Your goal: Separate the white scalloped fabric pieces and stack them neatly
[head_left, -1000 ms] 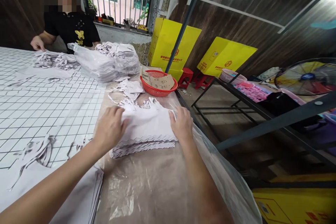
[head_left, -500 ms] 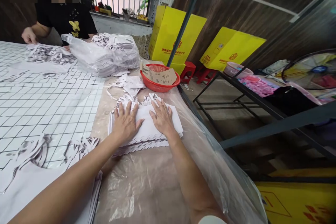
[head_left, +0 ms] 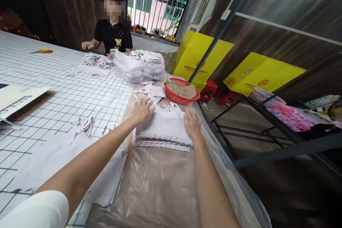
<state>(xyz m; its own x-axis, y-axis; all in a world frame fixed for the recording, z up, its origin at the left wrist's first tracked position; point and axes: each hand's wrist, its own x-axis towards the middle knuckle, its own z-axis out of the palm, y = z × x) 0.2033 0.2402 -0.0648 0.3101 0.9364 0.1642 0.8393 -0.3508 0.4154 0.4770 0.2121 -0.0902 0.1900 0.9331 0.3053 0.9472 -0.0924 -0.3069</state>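
Left hand (head_left: 142,109) lies flat on the far left corner of the fabric stack (head_left: 162,131), right hand (head_left: 191,124) flat on its right edge, gripping nothing. Uneven pressure on the slick plastic sheet (head_left: 160,185) could skew the layers.

both hands (head_left: 167,117) flat on white fabric stack (head_left: 164,130), red basket (head_left: 181,94) beyond

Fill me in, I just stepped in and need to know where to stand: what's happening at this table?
A person has both hands on a stack of white scallop-edged cut pieces lying on clear plastic sheeting. The left hand rests on its far left corner, the right hand on its right edge. A red basket sits just beyond. Across the gridded table, a co-worker handles similar pieces beside a bagged bundle.
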